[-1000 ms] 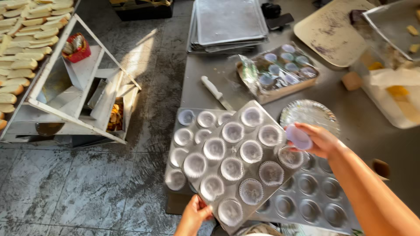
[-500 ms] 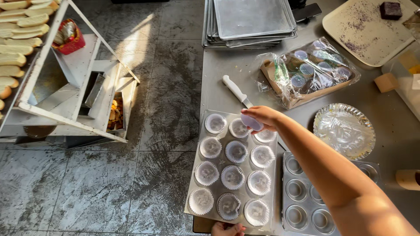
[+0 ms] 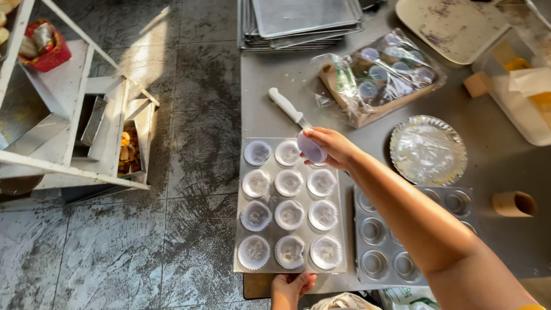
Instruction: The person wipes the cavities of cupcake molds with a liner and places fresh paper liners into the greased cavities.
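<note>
While the right hand (image 3: pixel 333 148) pinches a paper liner (image 3: pixel 310 147) above the muffin tray (image 3: pixel 290 204), a loose grip could drop it beside the last cup.

Muffin tray (image 3: pixel 290 258) lies at the near left edge of the worktop (image 3: pixel 270 109), with paper liners (image 3: pixel 289 214) seated in its cups. A second muffin tray (image 3: pixel 383 252) lies touching its right side. The knife (image 3: pixel 290 108) lies just beyond the first tray. The bagged box of liners (image 3: pixel 379 77) sits right of the knife, the foil pie dish (image 3: pixel 427 150) nearer and further right. Stacked baking sheets (image 3: pixel 304 20) occupy the far edge. A rack (image 3: pixel 74 115) stands on the floor (image 3: pixel 195 143), left of the worktop.
</note>
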